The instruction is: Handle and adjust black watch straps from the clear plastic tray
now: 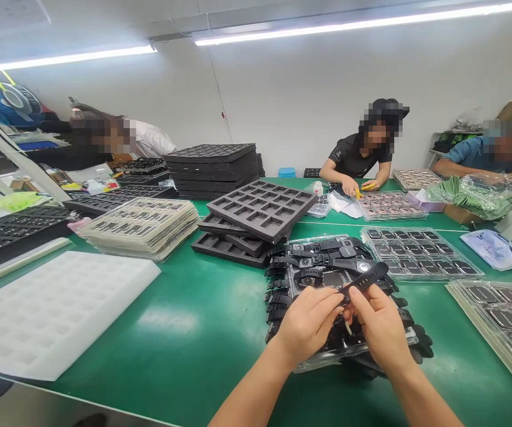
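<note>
Both of my hands meet over a pile of black smartwatches lying on clear plastic trays. Between them is a black watch strap with holes, its free end pointing up to the right. My left hand pinches the strap's lower end, fingers closed. My right hand grips it from the other side between thumb and fingers. Whether a watch case hangs on the strap is hidden by my fingers. Many straps stick out on both sides of the pile.
Black foam trays stand stacked behind the pile, beside a stack of pale trays. A white foam sheet lies left. Clear trays of watch faces sit right. Co-workers sit across the green table.
</note>
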Demonstrator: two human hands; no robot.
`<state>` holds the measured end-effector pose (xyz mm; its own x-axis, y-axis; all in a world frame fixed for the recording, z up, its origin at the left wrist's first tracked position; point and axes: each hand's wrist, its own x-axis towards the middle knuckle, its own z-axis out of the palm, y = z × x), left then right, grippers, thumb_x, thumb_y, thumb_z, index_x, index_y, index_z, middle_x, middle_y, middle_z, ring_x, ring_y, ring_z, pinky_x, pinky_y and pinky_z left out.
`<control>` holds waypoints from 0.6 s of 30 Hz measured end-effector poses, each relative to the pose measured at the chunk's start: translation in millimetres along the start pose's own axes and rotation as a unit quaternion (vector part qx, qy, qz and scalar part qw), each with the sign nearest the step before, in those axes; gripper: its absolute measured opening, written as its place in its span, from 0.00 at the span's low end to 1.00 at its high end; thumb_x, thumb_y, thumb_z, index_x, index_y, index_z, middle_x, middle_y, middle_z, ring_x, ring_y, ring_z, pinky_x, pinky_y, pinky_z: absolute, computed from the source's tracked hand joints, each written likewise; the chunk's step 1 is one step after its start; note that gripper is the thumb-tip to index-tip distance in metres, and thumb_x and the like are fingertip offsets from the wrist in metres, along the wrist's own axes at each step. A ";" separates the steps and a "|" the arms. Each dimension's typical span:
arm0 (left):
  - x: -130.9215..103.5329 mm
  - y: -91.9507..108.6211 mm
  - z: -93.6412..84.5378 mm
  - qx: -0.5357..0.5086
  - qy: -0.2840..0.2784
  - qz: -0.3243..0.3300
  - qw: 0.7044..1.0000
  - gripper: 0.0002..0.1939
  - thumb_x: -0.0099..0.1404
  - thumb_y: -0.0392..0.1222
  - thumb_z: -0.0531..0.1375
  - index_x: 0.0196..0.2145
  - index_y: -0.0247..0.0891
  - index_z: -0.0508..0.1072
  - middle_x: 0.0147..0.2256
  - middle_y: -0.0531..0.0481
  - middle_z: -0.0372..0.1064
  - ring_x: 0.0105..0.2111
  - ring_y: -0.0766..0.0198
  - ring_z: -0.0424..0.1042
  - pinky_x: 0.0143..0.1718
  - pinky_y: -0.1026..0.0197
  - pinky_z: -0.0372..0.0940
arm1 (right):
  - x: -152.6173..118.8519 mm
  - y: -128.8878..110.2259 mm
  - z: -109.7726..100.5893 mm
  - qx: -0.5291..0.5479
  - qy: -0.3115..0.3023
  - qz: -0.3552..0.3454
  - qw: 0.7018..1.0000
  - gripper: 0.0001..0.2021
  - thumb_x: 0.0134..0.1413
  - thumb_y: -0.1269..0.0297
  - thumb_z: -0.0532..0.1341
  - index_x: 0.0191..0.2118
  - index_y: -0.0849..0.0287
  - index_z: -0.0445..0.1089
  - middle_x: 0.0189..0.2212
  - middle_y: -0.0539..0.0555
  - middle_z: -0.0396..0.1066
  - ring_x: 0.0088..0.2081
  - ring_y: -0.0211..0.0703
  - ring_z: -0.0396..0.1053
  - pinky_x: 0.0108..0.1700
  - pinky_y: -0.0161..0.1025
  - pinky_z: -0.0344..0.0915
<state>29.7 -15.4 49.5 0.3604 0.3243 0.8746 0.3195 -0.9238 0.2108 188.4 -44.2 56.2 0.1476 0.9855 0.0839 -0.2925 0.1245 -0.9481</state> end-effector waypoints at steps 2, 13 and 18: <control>-0.8 -0.3 1.0 0.018 0.016 0.019 1.000 0.15 0.70 0.28 0.57 0.53 0.34 0.71 0.44 0.40 0.78 0.39 0.59 0.77 0.35 0.58 0.70 | -2.6 -3.6 1.8 -0.017 -0.010 -0.005 1.000 0.16 0.57 0.48 0.69 0.34 0.58 0.74 0.23 0.49 0.70 0.25 0.39 0.67 0.29 0.34 0.67; -3.8 -0.7 1.3 0.068 0.045 0.017 0.997 0.16 0.66 0.25 0.57 0.49 0.35 0.75 0.39 0.41 0.76 0.34 0.61 0.72 0.32 0.60 0.71 | -4.8 0.3 -0.1 -0.160 -0.021 -0.048 0.986 0.19 0.63 0.48 0.63 0.27 0.56 0.69 0.21 0.49 0.68 0.25 0.41 0.66 0.29 0.36 0.65; 1.8 2.6 -0.9 0.004 0.059 -0.090 0.994 0.10 0.67 0.28 0.59 0.42 0.37 0.79 0.37 0.44 0.78 0.34 0.62 0.75 0.34 0.60 0.73 | -4.7 -1.5 -4.4 -0.264 -0.076 -0.165 0.947 0.11 0.67 0.56 0.59 0.41 0.54 0.76 0.37 0.54 0.74 0.36 0.46 0.71 0.41 0.40 0.70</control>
<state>30.4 -17.4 52.0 0.1911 0.4569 0.8688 0.3765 -0.8515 0.3650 192.3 -49.5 55.9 -0.0012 0.9129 0.4082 0.2658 0.3938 -0.8799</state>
